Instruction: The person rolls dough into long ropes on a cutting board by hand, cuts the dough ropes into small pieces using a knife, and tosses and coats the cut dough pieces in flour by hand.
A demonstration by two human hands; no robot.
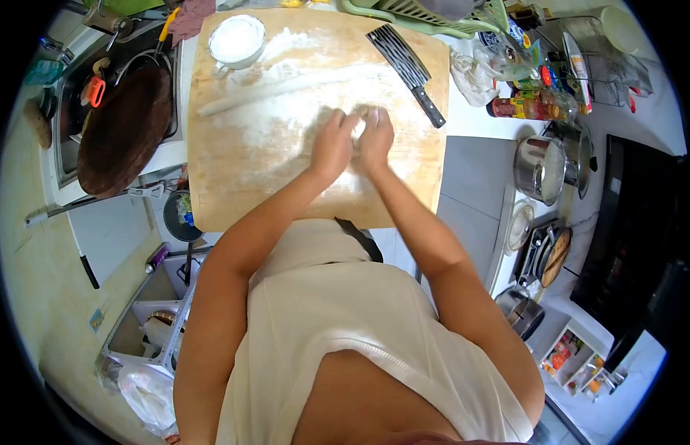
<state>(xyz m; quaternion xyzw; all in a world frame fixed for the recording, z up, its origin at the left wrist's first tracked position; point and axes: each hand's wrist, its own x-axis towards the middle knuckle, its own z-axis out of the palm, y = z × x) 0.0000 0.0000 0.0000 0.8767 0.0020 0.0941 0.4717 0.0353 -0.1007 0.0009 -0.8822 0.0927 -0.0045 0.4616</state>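
Both of my hands meet over a floured wooden board (234,163), with a small piece of white dough (357,129) between them. My left hand (333,145) is closed, its fingers curled against the dough from the left. From the other side my right hand (375,139) grips the same piece, also with bent fingers. Beyond them a long dough rope (286,87) lies slantwise across the board. A cleaver (404,63) with a dark patterned blade rests to the right, handle toward me. At the board's far left stands a white cup of flour (237,41).
Left of the board is a sink (67,159) with a big brown round pan or lid (126,130) across it. A green basket (434,22) touches the far right side. Bottles (534,106) and a steel pot (539,169) stand on the right counter.
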